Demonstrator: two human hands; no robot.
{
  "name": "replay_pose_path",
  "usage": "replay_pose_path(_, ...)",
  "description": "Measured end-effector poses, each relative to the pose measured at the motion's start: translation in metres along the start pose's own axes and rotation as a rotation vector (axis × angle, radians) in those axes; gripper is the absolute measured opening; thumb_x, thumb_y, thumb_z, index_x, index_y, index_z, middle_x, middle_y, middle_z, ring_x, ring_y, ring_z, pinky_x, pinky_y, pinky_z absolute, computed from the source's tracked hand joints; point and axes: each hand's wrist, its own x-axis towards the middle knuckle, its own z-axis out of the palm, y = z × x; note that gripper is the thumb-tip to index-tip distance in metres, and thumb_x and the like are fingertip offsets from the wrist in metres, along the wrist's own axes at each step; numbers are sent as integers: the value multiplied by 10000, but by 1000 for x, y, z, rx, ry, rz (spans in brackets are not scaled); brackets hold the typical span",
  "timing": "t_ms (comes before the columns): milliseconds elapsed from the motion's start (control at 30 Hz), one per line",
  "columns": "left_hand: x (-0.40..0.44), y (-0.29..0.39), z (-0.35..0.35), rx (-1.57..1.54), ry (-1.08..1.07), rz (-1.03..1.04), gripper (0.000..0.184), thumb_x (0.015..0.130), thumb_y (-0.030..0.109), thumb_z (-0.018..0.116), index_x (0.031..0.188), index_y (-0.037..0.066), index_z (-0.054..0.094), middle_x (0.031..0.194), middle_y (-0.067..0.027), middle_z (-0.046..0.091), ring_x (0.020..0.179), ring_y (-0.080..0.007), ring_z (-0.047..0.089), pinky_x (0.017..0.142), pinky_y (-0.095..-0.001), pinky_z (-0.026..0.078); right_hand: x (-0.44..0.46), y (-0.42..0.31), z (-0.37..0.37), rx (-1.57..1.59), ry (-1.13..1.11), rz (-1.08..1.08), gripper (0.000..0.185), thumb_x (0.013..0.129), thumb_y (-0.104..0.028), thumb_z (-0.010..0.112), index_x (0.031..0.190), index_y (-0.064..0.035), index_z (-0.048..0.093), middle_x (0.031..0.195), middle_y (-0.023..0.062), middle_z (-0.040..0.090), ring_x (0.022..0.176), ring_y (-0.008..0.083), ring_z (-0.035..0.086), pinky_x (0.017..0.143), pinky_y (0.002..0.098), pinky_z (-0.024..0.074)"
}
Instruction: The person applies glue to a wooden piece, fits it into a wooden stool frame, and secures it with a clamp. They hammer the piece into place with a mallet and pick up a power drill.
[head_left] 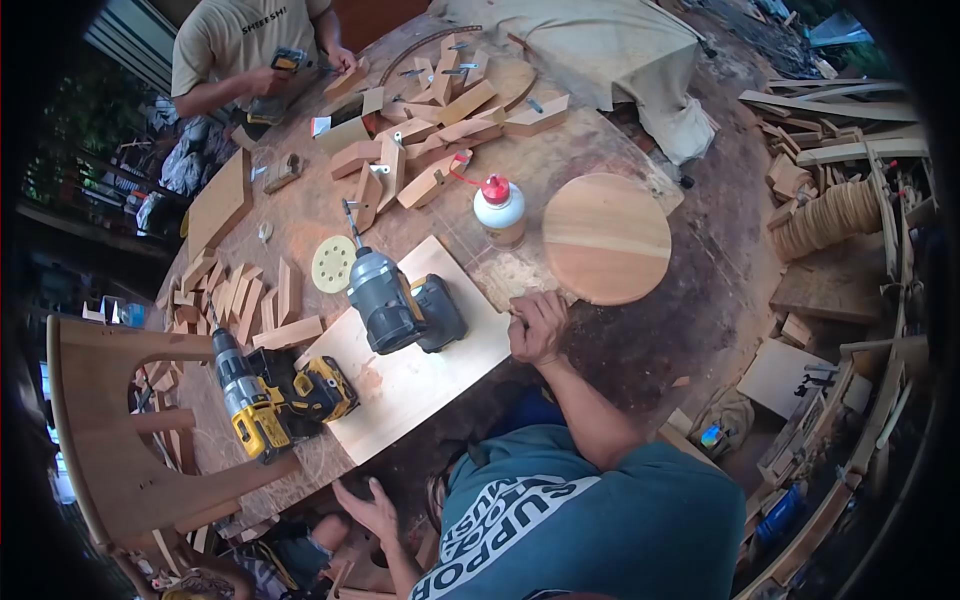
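My right hand [540, 325] rests at the table edge with its fingers curled together; whatever they may hold is hidden. It is beside the corner of a pale board [410, 375] and below a round wooden disc [607, 240]. My left hand [370, 510] is open, palm up with fingers spread, below the board's near edge, and holds nothing. A grey-black driver [385, 300] with a long bit lies on the board. Left of it lies a yellow-black drill [262, 405]. A white glue bottle [499, 212] with a red cap stands near the disc.
Wooden blocks [440, 125], some with metal brackets, lie across the table's far part. More blocks [240, 300] are piled at left beside a chair [100, 430]. Another person [250, 50] holds a power tool at the far left. Wood pieces crowd the right side.
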Motion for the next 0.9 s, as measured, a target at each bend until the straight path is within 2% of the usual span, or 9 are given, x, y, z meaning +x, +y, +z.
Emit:
replay_pose_path(67,15,20,5,73,14,23,788,850,185,684,1460,-94,270,1494,-309,297,1386,-441,292,1162,-464,229,-1,0,0,-8,-3,5,246,648,-149,591,861,-66,682,794,112,626,781,311,570,739,424,427)
replay_pose_path(100,20,21,10,35,-45,42,840,840,190,687,1478,-94,221,1513,-318,253,1409,-458,230,1183,-480,180,0,-1,-1,-2,-1,7,245,649,-148,591,861,-66,682,794,112,626,783,310,570,739,424,428)
replay_pose_path(233,23,21,34,144,-161,108,949,796,203,704,1493,-105,139,1545,-327,173,1446,-455,144,1208,-484,114,1,-2,-2,12,3,2,239,650,-146,591,858,-67,681,792,110,623,791,308,570,743,426,428)
replay_pose_path(733,22,17,34,131,-190,106,1000,774,215,712,1493,-113,99,1548,-328,158,1449,-468,127,1206,-480,120,2,-8,-2,-6,-56,7,216,637,-118,595,832,-80,683,793,101,625,797,313,568,753,430,421)
replay_pose_path(900,21,19,34,110,-192,77,1012,767,179,732,1498,-102,92,1559,-309,150,1453,-468,116,1207,-479,127,0,-6,1,-1,-67,-4,219,630,-104,585,825,-80,680,780,100,620,781,318,562,750,430,417)
